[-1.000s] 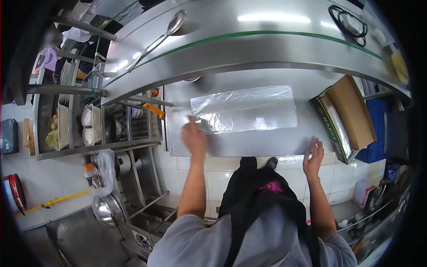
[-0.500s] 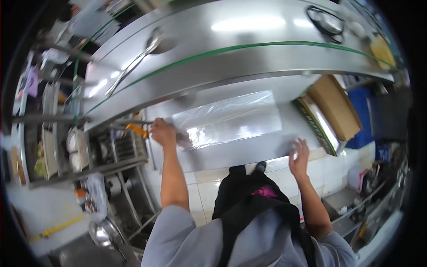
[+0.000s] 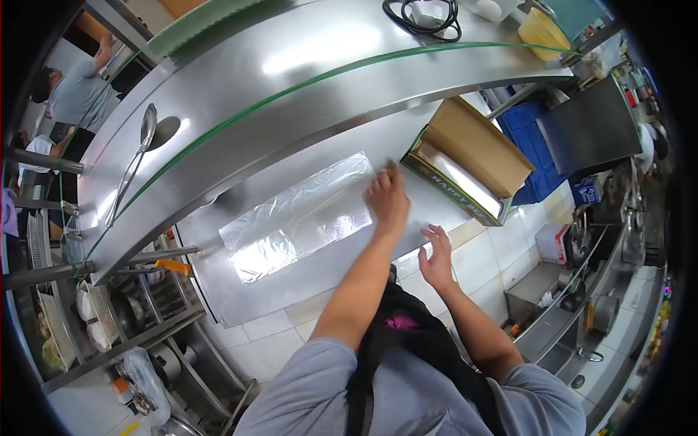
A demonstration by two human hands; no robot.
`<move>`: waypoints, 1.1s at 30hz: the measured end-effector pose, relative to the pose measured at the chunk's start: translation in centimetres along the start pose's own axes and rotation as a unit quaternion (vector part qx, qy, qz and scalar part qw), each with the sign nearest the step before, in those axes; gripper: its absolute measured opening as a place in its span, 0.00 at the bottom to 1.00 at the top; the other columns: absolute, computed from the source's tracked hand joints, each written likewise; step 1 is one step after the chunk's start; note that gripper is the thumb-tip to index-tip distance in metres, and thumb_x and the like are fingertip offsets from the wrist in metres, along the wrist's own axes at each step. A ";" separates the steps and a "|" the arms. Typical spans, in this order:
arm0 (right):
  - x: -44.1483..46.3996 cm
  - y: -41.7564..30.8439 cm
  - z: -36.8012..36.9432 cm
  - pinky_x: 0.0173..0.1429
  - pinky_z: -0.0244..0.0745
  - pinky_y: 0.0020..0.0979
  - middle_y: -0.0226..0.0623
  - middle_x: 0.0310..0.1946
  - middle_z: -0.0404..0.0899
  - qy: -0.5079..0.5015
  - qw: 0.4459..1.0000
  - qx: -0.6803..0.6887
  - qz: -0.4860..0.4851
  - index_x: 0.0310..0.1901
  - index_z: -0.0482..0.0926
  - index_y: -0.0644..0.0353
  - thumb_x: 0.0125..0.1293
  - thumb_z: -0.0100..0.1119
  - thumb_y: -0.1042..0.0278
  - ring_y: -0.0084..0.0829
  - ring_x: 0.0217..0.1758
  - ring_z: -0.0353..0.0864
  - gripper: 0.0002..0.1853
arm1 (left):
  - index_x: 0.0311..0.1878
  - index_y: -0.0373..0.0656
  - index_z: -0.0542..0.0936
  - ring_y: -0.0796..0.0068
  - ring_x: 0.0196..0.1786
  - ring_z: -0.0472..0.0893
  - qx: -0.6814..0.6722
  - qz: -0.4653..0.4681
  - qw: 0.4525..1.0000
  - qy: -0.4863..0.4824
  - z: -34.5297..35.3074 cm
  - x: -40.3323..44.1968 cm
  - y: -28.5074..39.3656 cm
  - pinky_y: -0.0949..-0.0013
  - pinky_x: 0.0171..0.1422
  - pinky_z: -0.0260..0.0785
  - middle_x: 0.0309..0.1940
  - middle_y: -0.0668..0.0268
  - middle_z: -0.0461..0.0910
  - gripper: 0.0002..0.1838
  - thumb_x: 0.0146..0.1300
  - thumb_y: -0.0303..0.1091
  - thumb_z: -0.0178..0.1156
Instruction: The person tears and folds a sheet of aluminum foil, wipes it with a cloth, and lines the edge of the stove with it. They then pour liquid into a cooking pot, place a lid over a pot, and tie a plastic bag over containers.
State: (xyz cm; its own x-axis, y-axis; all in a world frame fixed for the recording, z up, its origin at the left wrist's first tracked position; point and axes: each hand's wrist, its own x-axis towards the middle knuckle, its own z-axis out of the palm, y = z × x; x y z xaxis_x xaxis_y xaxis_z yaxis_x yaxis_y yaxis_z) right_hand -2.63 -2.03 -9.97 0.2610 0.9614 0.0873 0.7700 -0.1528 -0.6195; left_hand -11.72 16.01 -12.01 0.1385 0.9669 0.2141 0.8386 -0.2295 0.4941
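A clear plastic sheet (image 3: 298,218) lies flat on the steel counter (image 3: 291,298). My left hand (image 3: 387,198) is over the counter at the right end of the sheet, its fingers closed around something small and dark that is too small to name. My right hand (image 3: 436,258) is at the counter's front edge with its fingers apart, holding nothing. An open cardboard box (image 3: 476,156) with a green printed side and a white roll inside stands just beyond my left hand.
Above the counter runs a steel shelf (image 3: 327,94) with a ladle (image 3: 134,160), a coiled black cable (image 3: 429,22) and a yellow bowl (image 3: 544,35). Left are racks with baskets and an orange handle (image 3: 173,267). A blue crate (image 3: 534,145) is behind the box. Co-workers (image 3: 76,98) are at upper left.
The view has turned to the right. My left hand has moved from the sheet's left side, near the orange handle, across to its right end by the box. My right hand stays open near the front edge.
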 end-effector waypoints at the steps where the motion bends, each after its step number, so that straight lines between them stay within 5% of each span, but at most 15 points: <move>1: -0.3 0.7 0.2 0.76 0.59 0.52 0.53 0.66 0.70 -0.003 1.000 0.006 0.001 0.61 0.76 0.56 0.57 0.62 0.76 0.58 0.74 0.63 0.26 | 0.65 0.50 0.76 0.54 0.57 0.75 -0.016 0.000 1.000 -0.011 0.1 -1.5 0.7 0.49 0.57 0.65 0.56 0.59 0.74 0.26 0.61 0.29 0.59; 7: -2.2 6.0 -0.8 0.76 0.61 0.48 0.54 0.62 0.74 0.026 1.000 0.014 -0.010 0.60 0.75 0.64 0.59 0.58 0.79 0.54 0.69 0.70 0.25 | 0.67 0.52 0.75 0.54 0.56 0.75 0.035 -0.001 0.999 -0.018 -5.1 -10.7 -6.3 0.49 0.56 0.65 0.58 0.58 0.74 0.28 0.62 0.28 0.58; 12: -2.3 7.6 -2.1 0.73 0.65 0.48 0.55 0.61 0.73 0.007 1.000 0.030 -0.001 0.59 0.76 0.64 0.58 0.56 0.80 0.56 0.67 0.71 0.24 | 0.67 0.54 0.76 0.52 0.50 0.78 0.194 -0.202 0.960 0.008 -18.5 -17.4 -22.7 0.46 0.52 0.67 0.48 0.57 0.79 0.28 0.60 0.30 0.58; 16: -1.3 8.1 -2.6 0.72 0.66 0.48 0.54 0.61 0.73 -0.015 0.999 0.034 -0.026 0.59 0.76 0.64 0.59 0.56 0.81 0.56 0.66 0.71 0.24 | 0.69 0.56 0.72 0.45 0.59 0.75 0.268 -0.312 0.912 -0.003 -25.0 -23.8 -35.2 0.42 0.61 0.65 0.59 0.52 0.75 0.30 0.61 0.35 0.63; 20: 1.0 6.4 -2.7 0.70 0.67 0.48 0.53 0.60 0.74 -0.016 0.997 0.023 -0.068 0.58 0.77 0.63 0.58 0.57 0.80 0.55 0.65 0.72 0.23 | 0.71 0.63 0.70 0.43 0.71 0.67 0.300 -0.285 0.911 -0.004 -27.5 -22.8 -33.0 0.34 0.68 0.57 0.73 0.50 0.65 0.35 0.60 0.45 0.69; 21: 1.6 5.7 -2.1 0.70 0.67 0.48 0.53 0.60 0.74 -0.019 0.997 0.027 -0.074 0.58 0.77 0.63 0.58 0.57 0.80 0.55 0.65 0.72 0.23 | 0.66 0.56 0.76 0.49 0.68 0.72 0.303 -0.267 0.914 0.022 -27.5 -22.0 -31.9 0.39 0.66 0.61 0.68 0.49 0.72 0.29 0.60 0.45 0.69; 24: 3.3 2.4 -0.2 0.69 0.66 0.48 0.52 0.59 0.75 -0.046 0.985 0.076 -0.146 0.57 0.78 0.62 0.57 0.58 0.77 0.53 0.65 0.72 0.23 | 0.57 0.48 0.80 0.59 0.48 0.85 0.245 -0.249 0.936 0.051 -22.2 -23.3 -39.5 0.50 0.49 0.76 0.46 0.57 0.85 0.21 0.63 0.44 0.67; 26: 3.9 -0.9 1.5 0.69 0.66 0.48 0.52 0.59 0.75 -0.062 0.979 0.081 -0.178 0.56 0.78 0.62 0.57 0.58 0.77 0.53 0.64 0.73 0.22 | 0.45 0.38 0.82 0.72 0.28 0.83 -0.099 -0.436 0.890 0.090 -19.0 -22.9 -40.0 0.65 0.29 0.76 0.28 0.65 0.84 0.14 0.64 0.39 0.67; 27: 4.1 -2.4 2.3 0.69 0.66 0.48 0.52 0.58 0.75 -0.075 0.972 0.085 -0.205 0.56 0.79 0.61 0.57 0.58 0.76 0.53 0.64 0.73 0.22 | 0.45 0.38 0.82 0.72 0.28 0.83 -0.102 -0.435 0.889 0.094 -19.0 -22.2 -38.4 0.65 0.29 0.76 0.28 0.65 0.84 0.14 0.64 0.39 0.67; 29: 4.4 -5.0 4.1 0.69 0.65 0.48 0.51 0.58 0.75 -0.094 0.968 0.088 -0.215 0.55 0.79 0.61 0.57 0.58 0.76 0.53 0.64 0.72 0.22 | 0.37 0.36 0.82 0.71 0.25 0.82 -0.283 -0.566 0.759 0.154 -21.3 -19.6 -33.1 0.66 0.25 0.76 0.26 0.64 0.84 0.12 0.63 0.37 0.68; 30: 4.4 -6.2 4.9 0.69 0.65 0.49 0.51 0.58 0.75 -0.114 0.964 0.093 -0.222 0.55 0.79 0.60 0.57 0.59 0.76 0.52 0.65 0.72 0.21 | 0.36 0.36 0.81 0.77 0.24 0.80 -0.291 -0.580 0.747 0.148 -21.9 -18.8 -32.3 0.73 0.21 0.73 0.27 0.65 0.83 0.11 0.62 0.35 0.70; 33: 4.1 -9.5 6.8 0.69 0.64 0.49 0.50 0.59 0.75 -0.126 0.955 0.066 -0.261 0.55 0.79 0.60 0.57 0.59 0.75 0.52 0.66 0.72 0.21 | 0.38 0.36 0.81 0.76 0.26 0.81 -0.315 -0.592 0.734 0.106 -22.5 -18.1 -32.3 0.71 0.23 0.75 0.27 0.64 0.83 0.11 0.61 0.33 0.69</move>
State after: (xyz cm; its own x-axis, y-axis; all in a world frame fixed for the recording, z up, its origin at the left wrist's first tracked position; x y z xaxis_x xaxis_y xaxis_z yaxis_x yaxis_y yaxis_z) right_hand -12.81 4.90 -9.05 -0.2986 0.9260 0.2310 0.6722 0.3758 -0.6379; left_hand -53.17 3.43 -12.94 -0.6321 0.5061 -0.5868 -0.1141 0.6882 0.7165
